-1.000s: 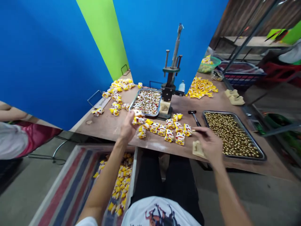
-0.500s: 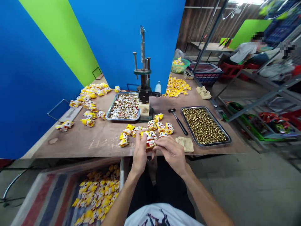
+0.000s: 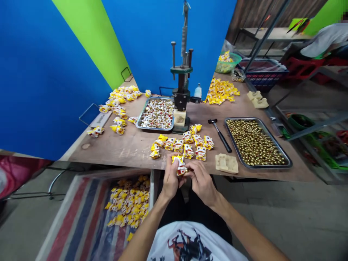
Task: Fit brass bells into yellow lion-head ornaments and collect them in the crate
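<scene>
A small yellow, white and red toy lion head (image 3: 178, 165) is held upright just over the table's front edge. My left hand (image 3: 170, 183) is closed round its left side, thumb against it. With fingers pinched together, my right hand (image 3: 203, 183) grips its right side, where a gold spot shows; the fingertips hide the exact contact. Several similar toy lion heads (image 3: 188, 151) stand grouped on the table just beyond my hands.
Behind the group stands a hand press (image 3: 181, 99), beside a tray of small white-and-gold pieces (image 3: 139, 123). A hammer (image 3: 221, 137), a tray of gold balls (image 3: 288, 164) and a beige block (image 3: 226, 164) lie rightward. A striped-lined bin (image 3: 89, 214) holds more toys below left.
My view has turned left and dipped, so the scene sits further right. The held toy has come away from the group toward me, still between both hands.
</scene>
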The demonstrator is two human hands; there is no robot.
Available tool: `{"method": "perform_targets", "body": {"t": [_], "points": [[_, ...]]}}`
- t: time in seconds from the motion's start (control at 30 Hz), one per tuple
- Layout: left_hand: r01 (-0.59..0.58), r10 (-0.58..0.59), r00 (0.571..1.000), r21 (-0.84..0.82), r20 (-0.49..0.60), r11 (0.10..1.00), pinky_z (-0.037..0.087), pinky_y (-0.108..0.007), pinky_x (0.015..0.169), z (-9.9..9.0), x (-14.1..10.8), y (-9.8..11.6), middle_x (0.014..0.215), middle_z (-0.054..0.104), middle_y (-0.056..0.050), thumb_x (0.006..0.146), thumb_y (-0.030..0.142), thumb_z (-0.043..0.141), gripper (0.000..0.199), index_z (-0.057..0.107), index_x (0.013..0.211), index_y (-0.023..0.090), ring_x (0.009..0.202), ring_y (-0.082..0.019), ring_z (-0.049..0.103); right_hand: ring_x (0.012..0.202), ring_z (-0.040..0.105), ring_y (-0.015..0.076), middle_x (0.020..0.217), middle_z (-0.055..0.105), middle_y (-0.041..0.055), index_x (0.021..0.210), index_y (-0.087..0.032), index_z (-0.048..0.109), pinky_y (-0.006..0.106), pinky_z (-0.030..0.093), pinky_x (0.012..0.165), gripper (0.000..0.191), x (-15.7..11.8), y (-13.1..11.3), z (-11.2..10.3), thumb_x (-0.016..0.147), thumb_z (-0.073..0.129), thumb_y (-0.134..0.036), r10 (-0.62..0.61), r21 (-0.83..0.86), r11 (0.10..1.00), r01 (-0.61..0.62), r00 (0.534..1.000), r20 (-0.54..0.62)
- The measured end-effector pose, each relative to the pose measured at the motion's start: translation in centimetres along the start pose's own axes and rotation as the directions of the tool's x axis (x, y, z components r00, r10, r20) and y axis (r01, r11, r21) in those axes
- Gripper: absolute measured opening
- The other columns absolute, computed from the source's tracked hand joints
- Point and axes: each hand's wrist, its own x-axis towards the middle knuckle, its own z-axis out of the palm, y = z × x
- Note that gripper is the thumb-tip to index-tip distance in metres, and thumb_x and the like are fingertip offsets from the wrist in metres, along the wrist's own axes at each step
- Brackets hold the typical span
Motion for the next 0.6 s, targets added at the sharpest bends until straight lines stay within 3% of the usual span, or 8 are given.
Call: {"method": "perform_targets", "body": {"t": [0.1,0.17,0.23,0.3,0.37,0.43,0.5,0.6], "points": [[0.032,-0.031,0.999,0.057,-0.009,0.998,0.044,-0.028,0.044,-2.3,-1.0,-2.6,0.09,0.06,-0.002,0.106,0.073,0.061,0.043,0.06,0.128,0.037,0.057,-0.017,0.056,0.103,0.074,0.028,0.116,0.076,0.0087,0.137,-0.028,0.064,0.043,0.067,0.088,0.037,-1.9,1.1,1.9,0.109,0.054,-0.005,0.01,0.003,1.0,-0.01,0.997,0.075],[0.031,-0.031,1.0,0.151,-0.005,0.988,0.045,-0.031,0.044,-4.4,-1.3,-2.7,0.093,0.065,-0.005,0.106,0.072,0.061,0.047,0.062,0.137,0.037,0.057,-0.019,0.06,0.103,0.073,0.0285,0.116,0.076,0.0089,0.136,-0.027,0.063,0.044,0.066,0.088,0.035,-2.1,1.8,2.6,0.109,0.052,-0.006,0.012,-0.003,1.0,-0.012,0.989,0.147],[-0.041,0.069,0.994,0.285,-0.09,0.958,0.046,-0.032,0.046,-7.4,-0.8,-1.1,0.093,0.069,-0.006,0.105,0.069,0.065,0.05,0.065,0.143,0.035,0.057,-0.02,0.062,0.107,0.072,0.0301,0.119,0.075,0.0106,0.137,-0.026,0.063,0.046,0.064,0.092,0.033,-1.1,2.6,2.8,0.11,0.053,-0.009,0.004,-0.07,0.998,0.011,0.977,0.213],[-0.136,0.275,0.928,0.459,-0.252,0.878,0.051,-0.033,0.056,-11.2,1.2,2.0,0.097,0.072,-0.007,0.103,0.063,0.071,0.048,0.068,0.14,0.032,0.064,-0.022,0.066,0.11,0.069,0.0325,0.121,0.075,0.0132,0.136,-0.022,0.064,0.049,0.06,0.095,0.031,0.9,3.5,2.9,0.11,0.054,-0.01,-0.014,-0.215,0.973,0.082,0.953,0.301],[-0.128,0.473,0.793,0.654,-0.384,0.746,0.057,-0.035,0.07,-15.4,4.5,6.0,0.105,0.073,-0.008,0.104,0.058,0.069,0.043,0.067,0.134,0.027,0.073,-0.023,0.071,0.111,0.066,0.0343,0.12,0.075,0.0151,0.129,-0.02,0.068,0.05,0.055,0.096,0.029,3.4,4.3,3.3,0.107,0.054,-0.005,-0.024,-0.364,0.912,0.188,0.911,0.411],[-0.016,0.566,0.704,0.787,-0.429,0.617,0.06,-0.04,0.084,-19.2,8.7,9.7,0.112,0.074,-0.013,0.102,0.049,0.069,0.041,0.067,0.13,0.021,0.087,-0.027,0.074,0.112,0.064,0.0351,0.119,0.075,0.0163,0.121,-0.019,0.071,0.049,0.05,0.094,0.03,5.6,4.6,4.0,0.104,0.055,-0.001,-0.013,-0.457,0.847,0.271,0.871,0.491],[0.045,0.64,0.712,0.927,-0.291,0.372,0.056,-0.052,0.108,-21.8,13.1,12.6,0.134,0.07,-0.023,0.097,0.041,0.074,0.045,0.067,0.134,0.016,0.12,-0.038,0.071,0.114,0.062,0.0351,0.121,0.075,0.0168,0.121,-0.019,0.071,0.047,0.047,0.093,0.027,6.9,4.6,4.5,0.104,0.059,-0.003,-0.001,-0.492,0.819,0.294,0.859,0.512],[0.006,0.571,0.82,0.999,-0.032,0.048,0.035,-0.072,0.127,-23.4,18.8,15.0,0.158,0.058,-0.029,0.091,0.039,0.084,0.054,0.068,0.137,0.014,0.152,-0.05,0.049,0.12,0.063,0.0334,0.13,0.074,0.0151,0.139,-0.021,0.07,0.046,0.045,0.1,0.03,7.1,5.0,3.1,0.109,0.066,-0.017,0.009,-0.472,0.851,0.23,0.893,0.451]]}}
